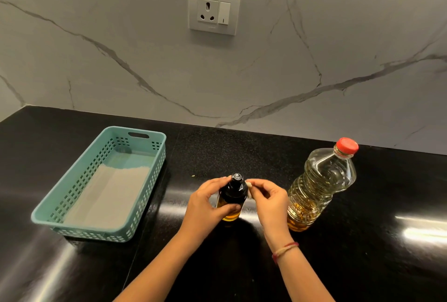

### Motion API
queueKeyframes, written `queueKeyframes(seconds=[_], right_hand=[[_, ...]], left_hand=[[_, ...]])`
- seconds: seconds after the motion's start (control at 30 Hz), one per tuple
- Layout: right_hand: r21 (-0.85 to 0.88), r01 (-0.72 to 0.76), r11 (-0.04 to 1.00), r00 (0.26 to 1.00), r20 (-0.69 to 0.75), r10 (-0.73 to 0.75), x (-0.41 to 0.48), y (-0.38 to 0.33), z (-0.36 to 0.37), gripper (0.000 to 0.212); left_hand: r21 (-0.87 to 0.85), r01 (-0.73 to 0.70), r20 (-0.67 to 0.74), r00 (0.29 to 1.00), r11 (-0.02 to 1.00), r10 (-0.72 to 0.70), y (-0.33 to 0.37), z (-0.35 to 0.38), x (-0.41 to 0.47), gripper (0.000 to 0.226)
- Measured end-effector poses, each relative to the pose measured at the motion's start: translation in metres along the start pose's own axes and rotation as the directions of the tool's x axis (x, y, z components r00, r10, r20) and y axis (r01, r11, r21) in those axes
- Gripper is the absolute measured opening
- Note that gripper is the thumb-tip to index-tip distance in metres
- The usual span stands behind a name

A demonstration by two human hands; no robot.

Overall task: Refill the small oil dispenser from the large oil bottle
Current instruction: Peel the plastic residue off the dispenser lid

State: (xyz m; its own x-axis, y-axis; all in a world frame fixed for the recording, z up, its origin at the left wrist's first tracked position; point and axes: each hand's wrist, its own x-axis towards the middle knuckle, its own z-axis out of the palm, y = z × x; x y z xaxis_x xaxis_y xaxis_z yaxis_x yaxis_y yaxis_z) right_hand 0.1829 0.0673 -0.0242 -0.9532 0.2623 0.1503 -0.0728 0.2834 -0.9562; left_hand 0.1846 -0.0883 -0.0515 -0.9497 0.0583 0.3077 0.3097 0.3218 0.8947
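The small oil dispenser (232, 194) stands upright on the black counter, dark glass with a black top and a little amber oil at its base. My left hand (205, 205) grips its body from the left, thumb across the front. My right hand (267, 199) is at the dispenser's right shoulder, its fingertips pinching a small pale piece beside the neck. The large oil bottle (319, 185), clear plastic with a red cap, stands upright just right of my right hand, partly filled with yellow oil.
A teal perforated plastic basket (145, 176) with nothing in it sits on the left of the black counter (387, 205). A marble backsplash with a wall socket (214, 9) rises behind. A small crumb (193, 176) lies behind the dispenser.
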Motion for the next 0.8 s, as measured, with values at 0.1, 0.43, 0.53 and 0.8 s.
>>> queueKeyframes(seconds=[0.1, 0.43, 0.53, 0.8], right_hand=[[-0.025, 0.008, 1.0, 0.998, 0.062, -0.007, 0.012, -0.001, 0.005, 0.035], [-0.099, 0.143, 0.985, 0.987, -0.056, -0.149, -0.038, 0.008, 0.004, 0.032], [-0.144, 0.171, 0.975, 0.981, -0.061, -0.182, -0.026, 0.007, 0.006, 0.03], [0.048, -0.073, 0.996, 0.984, 0.168, 0.064, 0.019, -0.009, 0.016, 0.031]], left_hand=[[0.021, 0.018, -0.004, 1.0, 1.0, -0.018, 0.001, 0.0, 0.001, 0.066], [0.114, 0.088, -0.018, 0.996, 0.99, -0.087, -0.001, 0.0, 0.002, 0.059], [0.11, 0.1, -0.009, 0.995, 0.989, -0.1, -0.001, 0.0, 0.003, 0.056], [0.153, 0.148, -0.039, 0.989, 0.977, -0.144, 0.009, -0.002, -0.001, 0.068]])
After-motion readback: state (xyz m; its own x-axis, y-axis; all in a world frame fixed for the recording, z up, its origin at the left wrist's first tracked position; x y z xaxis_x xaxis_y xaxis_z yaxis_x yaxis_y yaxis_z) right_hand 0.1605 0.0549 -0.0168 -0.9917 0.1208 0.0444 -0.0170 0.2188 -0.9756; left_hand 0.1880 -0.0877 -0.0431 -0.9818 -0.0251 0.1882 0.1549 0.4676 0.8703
